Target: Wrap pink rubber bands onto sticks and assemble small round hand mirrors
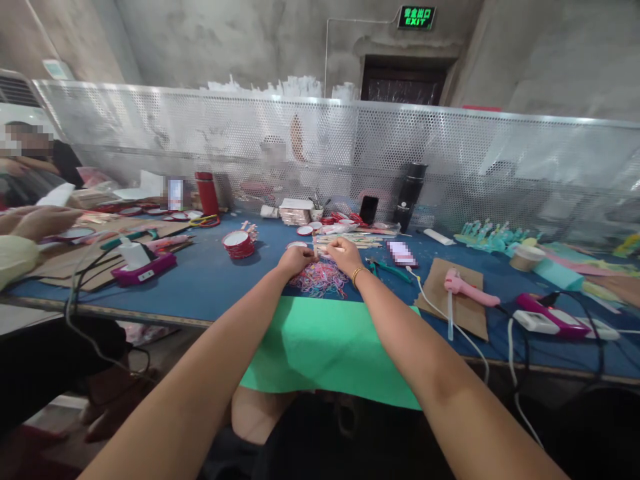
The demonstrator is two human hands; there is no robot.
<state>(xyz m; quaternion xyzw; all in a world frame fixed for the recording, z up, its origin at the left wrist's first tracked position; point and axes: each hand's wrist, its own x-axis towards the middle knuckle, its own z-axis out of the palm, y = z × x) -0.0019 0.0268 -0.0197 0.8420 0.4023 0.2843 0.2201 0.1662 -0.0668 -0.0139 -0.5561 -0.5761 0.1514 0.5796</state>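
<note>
My left hand [296, 260] is closed, its fingers pinched on a thin, pinkish upright strip [315, 241] whose exact kind is too small to tell. Close by on the right, my right hand [344, 255] has thumb and fingers pressed together; what lies between them is too small to make out. Below and between both hands spreads a tangled pile of thin multicoloured strings [320, 280]. A green sheet [330, 347] hangs from the table's front edge over my lap. Behind my hands lie several pale wooden sticks [367, 239].
On the blue table [200, 287] stand a stack of red-rimmed discs [239, 245], a red bottle [206, 193] and a black flask [411, 198]. Green-handled pliers [393, 270], a pink glue gun [467, 288] and a purple power strip [553, 317] lie right. A co-worker's hands [43, 223] are left.
</note>
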